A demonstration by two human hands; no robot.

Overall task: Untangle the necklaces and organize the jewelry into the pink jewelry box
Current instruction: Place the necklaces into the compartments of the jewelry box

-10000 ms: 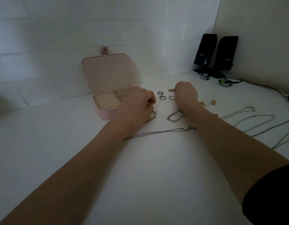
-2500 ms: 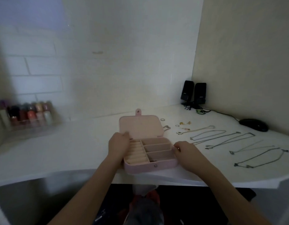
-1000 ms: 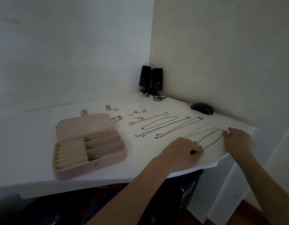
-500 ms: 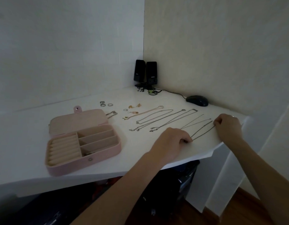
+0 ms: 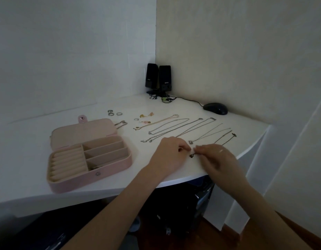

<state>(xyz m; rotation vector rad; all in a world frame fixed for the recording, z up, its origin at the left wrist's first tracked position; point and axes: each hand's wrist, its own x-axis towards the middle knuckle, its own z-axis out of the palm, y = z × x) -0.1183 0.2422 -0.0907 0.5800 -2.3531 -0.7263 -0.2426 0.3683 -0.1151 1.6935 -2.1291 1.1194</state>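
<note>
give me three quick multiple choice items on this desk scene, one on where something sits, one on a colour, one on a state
1. Where do the two speakers stand?
A. in the back corner of the desk
B. inside the jewelry box
C. at the desk's front edge

2. What colour is the jewelry box?
A. black
B. pink
C. green

3. How is the jewelry box's lid?
A. snapped shut
B. taken off
C. open, laid back

Answers:
1 A, they stand where the two walls meet, behind the mouse.
2 B, its outside wall and lid are pink.
3 C, the lid lies back behind the tray and the compartments show.
</note>
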